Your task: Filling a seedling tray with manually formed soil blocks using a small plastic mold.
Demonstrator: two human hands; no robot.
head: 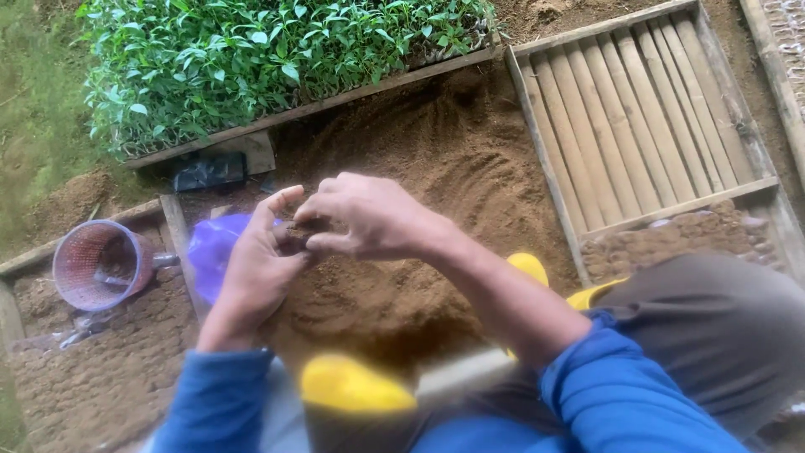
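The left hand [251,268] and the right hand [365,218] met over a heap of brown soil [419,176]; between them sat a small soil-filled bag [295,232], mostly hidden by the fingers, so its shape could not be told exactly; the left fingers [272,205] were curled up around it from below, and the right fingers [323,243] were pinched together on its top edge, thumb against forefinger. Both sleeves were blue; a yellow boot toe [352,384] showed just below the hands, and a second yellow boot [530,267] lay beside the right forearm.

Just behind the left hand, touching it in the view, lay a purple plastic bag [211,252]; further left a pink mesh basket [101,264] lay on its side on a bed of packed soil bags [92,386]. At the top a wooden-framed tray of green seedlings [251,59] stood well apart from the hands; on the right a bamboo-slatted frame [646,117] rested on the ground, with a row of filled soil bags [679,239] at its near end, beside the person's grey-trousered knee [713,335].
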